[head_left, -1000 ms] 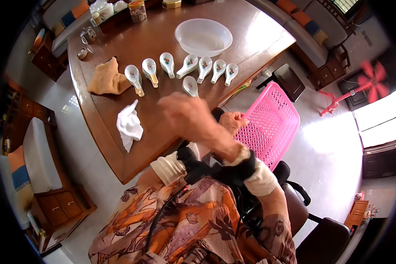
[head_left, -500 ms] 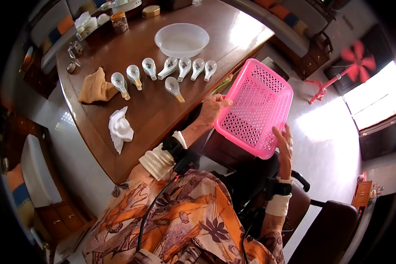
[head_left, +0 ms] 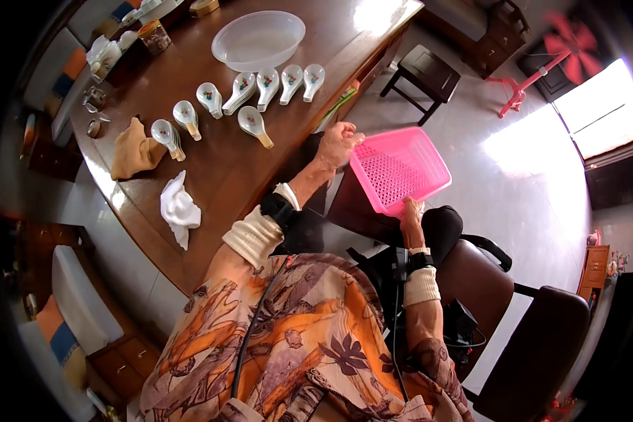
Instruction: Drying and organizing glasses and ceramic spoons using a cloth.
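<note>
A pink plastic basket [head_left: 394, 179] with perforated sides is tilted in the air off the table's right edge. My left hand [head_left: 339, 146] has its fingers closed at the basket's left upper corner. Lower down, my right hand [head_left: 412, 216] grips the rim nearest me. On the table, several white flowered soup spoons [head_left: 267, 84] form a curved row, and one spoon [head_left: 252, 121] lies closer to me. Behind them stands a translucent oval basin [head_left: 259, 60]. To the left of the spoons are a crumpled brown cloth [head_left: 135, 149] and a white cloth or tissue [head_left: 179, 207].
The brown wooden table [head_left: 221, 186] fills the left and middle. A jar [head_left: 154, 36] stands at its far left. Beyond the basket are a dark stool [head_left: 429, 74] and a pink fan [head_left: 566, 53]. A brown chair [head_left: 478, 278] is at lower right.
The basket has tipped so its open side faces more away from me, and it has come lower. My right hand has shifted from its right side to its near rim.
</note>
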The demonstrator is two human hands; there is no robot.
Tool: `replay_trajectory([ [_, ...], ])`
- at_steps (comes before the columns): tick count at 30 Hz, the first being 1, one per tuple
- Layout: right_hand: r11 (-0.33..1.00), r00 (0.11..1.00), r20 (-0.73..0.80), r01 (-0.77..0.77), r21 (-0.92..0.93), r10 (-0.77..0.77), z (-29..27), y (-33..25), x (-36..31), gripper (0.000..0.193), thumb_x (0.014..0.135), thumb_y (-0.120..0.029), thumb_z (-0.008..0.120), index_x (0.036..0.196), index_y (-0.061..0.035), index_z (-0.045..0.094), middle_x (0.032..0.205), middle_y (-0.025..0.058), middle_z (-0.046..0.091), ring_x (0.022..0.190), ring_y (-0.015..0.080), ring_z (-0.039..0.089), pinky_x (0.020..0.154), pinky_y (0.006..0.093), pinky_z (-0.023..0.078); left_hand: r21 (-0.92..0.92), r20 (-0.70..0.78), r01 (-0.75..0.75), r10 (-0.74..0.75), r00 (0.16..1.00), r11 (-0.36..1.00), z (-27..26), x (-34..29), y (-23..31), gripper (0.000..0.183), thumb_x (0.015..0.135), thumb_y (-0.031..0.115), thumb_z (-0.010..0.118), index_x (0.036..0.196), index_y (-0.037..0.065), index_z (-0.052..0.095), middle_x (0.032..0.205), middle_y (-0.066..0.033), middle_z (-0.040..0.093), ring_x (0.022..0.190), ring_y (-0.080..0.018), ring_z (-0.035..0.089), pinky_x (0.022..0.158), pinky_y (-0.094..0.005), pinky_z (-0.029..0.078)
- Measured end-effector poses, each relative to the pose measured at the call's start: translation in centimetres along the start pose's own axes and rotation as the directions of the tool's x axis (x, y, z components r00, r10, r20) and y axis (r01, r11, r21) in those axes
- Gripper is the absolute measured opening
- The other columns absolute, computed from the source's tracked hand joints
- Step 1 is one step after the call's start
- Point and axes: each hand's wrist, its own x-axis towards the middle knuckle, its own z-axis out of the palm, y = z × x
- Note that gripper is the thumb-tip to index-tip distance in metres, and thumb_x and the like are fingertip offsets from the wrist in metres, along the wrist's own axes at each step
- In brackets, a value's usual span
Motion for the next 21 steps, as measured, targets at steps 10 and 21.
replay_trajectory([
  [10, 0.857, 0.858, 0.050, -0.503, -0.114, 0.510, 3.7, 0.7, -5.5, 0.035, 0.082, -0.030, 0.061, 0.089, 0.0032, 0.051, 0.066, 0.0131, 0.053, 0.054, 0.0245, 0.058, 0.045, 0.0347, 0.051, -0.179, -0.003, 0.122, -0.125, 0.992, 0.976, -0.7, -0.8, 0.6, 0.036, 0.083, 0.024, 0.063, 0.109, 0.000, 0.053, 0.090, -0.0043, 0.057, 0.076, -0.0114, 0.054, 0.064, -0.0244, 0.047],
  [21, 0.872, 0.766, 0.452, -0.284, -0.399, 0.457, 5.6, -8.5, -2.0, 0.029, 0.086, -0.029, 0.056, 0.092, -0.0003, 0.055, 0.071, 0.0083, 0.057, 0.057, 0.0219, 0.062, 0.052, 0.0326, 0.054, -0.589, -0.169, 0.113, -0.258, 0.951, 0.800, -5.1, 0.8, 3.4, 0.061, 0.074, 0.050, 0.070, 0.109, 0.005, 0.048, 0.084, -0.0084, 0.058, 0.074, -0.0210, 0.060, 0.063, -0.0386, 0.052],
])
